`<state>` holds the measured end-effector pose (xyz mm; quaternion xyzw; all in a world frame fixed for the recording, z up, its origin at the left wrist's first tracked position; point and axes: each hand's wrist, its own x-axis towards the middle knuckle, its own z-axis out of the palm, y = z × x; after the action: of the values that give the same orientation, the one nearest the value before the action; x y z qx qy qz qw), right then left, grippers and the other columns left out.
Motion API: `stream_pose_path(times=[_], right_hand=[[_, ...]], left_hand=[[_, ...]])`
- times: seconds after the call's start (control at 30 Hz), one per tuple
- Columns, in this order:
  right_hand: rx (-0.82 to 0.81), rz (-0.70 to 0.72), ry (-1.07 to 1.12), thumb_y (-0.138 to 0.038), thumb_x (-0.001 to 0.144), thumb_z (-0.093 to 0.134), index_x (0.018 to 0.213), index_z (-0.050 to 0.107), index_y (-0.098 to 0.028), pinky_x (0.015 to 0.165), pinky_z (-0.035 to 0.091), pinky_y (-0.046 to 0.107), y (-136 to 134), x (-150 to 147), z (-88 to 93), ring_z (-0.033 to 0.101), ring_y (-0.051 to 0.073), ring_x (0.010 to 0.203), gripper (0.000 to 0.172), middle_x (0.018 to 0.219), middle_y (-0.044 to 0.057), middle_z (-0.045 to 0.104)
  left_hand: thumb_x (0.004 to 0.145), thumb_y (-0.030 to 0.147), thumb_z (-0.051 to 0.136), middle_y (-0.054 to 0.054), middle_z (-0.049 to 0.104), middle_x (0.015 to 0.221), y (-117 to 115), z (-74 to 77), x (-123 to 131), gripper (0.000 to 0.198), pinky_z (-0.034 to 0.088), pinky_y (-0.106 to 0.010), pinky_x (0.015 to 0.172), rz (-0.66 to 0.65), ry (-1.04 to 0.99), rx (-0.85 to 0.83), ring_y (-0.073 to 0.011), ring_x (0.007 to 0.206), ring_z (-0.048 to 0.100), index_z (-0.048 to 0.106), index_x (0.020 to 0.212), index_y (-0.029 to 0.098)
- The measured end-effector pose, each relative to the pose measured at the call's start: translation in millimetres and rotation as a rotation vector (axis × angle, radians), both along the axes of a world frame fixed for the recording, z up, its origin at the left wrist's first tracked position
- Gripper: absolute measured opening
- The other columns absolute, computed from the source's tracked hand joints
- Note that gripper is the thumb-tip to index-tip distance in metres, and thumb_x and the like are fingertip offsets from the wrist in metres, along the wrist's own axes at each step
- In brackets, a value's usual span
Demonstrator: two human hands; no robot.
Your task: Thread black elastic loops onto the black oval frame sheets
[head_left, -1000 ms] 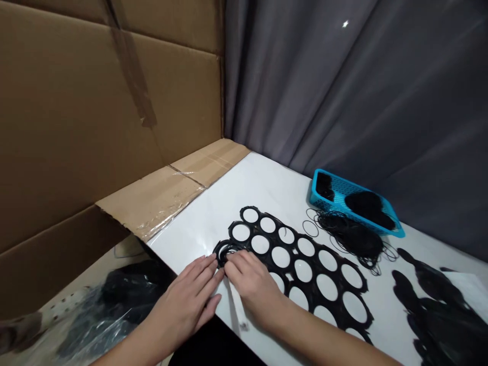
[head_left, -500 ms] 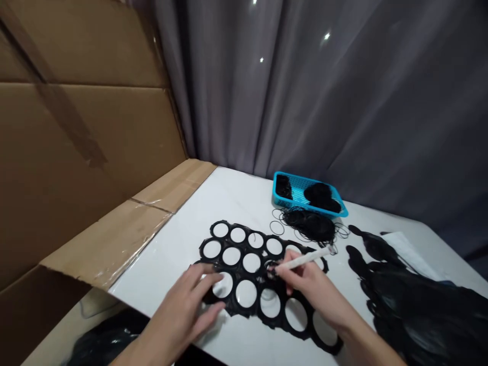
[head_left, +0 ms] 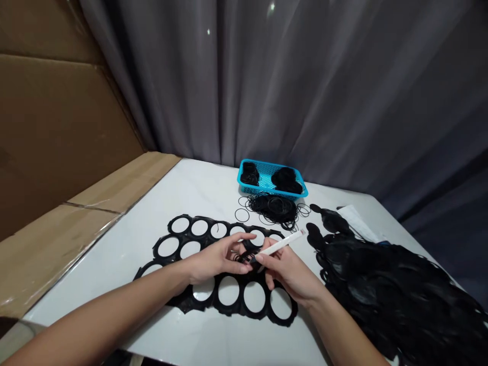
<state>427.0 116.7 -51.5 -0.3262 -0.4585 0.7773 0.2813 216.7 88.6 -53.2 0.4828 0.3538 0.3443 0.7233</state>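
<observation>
A black rubber sheet [head_left: 229, 303] with rows of large round holes lies on the white table. Above its middle, my right hand [head_left: 290, 269] pinches a slim white pen-like tool [head_left: 281, 242], its tip pointing down and left. My left hand [head_left: 219, 258] reaches over the sheet to that tip. Its thumb and fingers close on a small bunch of thin black rings [head_left: 244, 256], which both hands meet at. The fingers partly hide the rings and the tip of the tool.
Behind the sheet lies a tangled pile of thin black rings [head_left: 272, 208], against a blue basket [head_left: 273, 192] holding more black rings. A large heap of black rubber pieces [head_left: 373, 290] covers the right side, beside a white sheet [head_left: 358, 223]. Cardboard [head_left: 68, 239] borders the table's left edge.
My left hand has moved from the sheet's left edge to its middle and closed on the rings at the tool's tip. The view has shifted to the right.
</observation>
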Motion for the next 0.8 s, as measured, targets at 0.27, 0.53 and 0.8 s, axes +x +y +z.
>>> stream_pose_path(times=[0.27, 0.53, 0.8], right_hand=[[-0.292, 0.057, 0.218, -0.031, 0.076, 0.085, 0.079, 0.052, -0.018, 0.055, 0.043, 0.013, -1, -5, 3.6, 0.064, 0.011, 0.082, 0.035, 0.087, 0.002, 0.065], [-0.192, 0.040, 0.244, -0.030, 0.076, 0.085, 0.078, 0.056, -0.018, 0.068, 0.049, 0.022, -1, -2, 4.9, 0.065, 0.015, 0.088, 0.032, 0.092, 0.004, 0.068], [-0.136, 0.037, 0.116, -0.033, 0.072, 0.089, 0.074, 0.054, -0.017, 0.065, 0.050, 0.021, -3, 2, 7.8, 0.067, 0.012, 0.071, 0.038, 0.085, 0.005, 0.072]], left_hand=[[0.084, 0.032, 0.080, 0.000, 0.065, 0.085, -4, 11.5, -4, 0.061, 0.051, -0.031, 0.080, 0.267, -0.156, -0.129, -0.0174, 0.081, 0.069, 0.052, 0.136, 0.021], [0.081, 0.035, 0.082, -0.001, 0.066, 0.084, -6, 17.1, -11, 0.051, 0.057, -0.028, 0.068, 0.356, -0.060, -0.173, -0.0199, 0.083, 0.071, 0.057, 0.123, 0.020], [0.080, 0.025, 0.085, 0.002, 0.066, 0.081, -8, 27.9, -13, 0.046, 0.053, -0.017, 0.062, 0.317, -0.079, -0.099, -0.0120, 0.074, 0.070, 0.060, 0.119, 0.019]])
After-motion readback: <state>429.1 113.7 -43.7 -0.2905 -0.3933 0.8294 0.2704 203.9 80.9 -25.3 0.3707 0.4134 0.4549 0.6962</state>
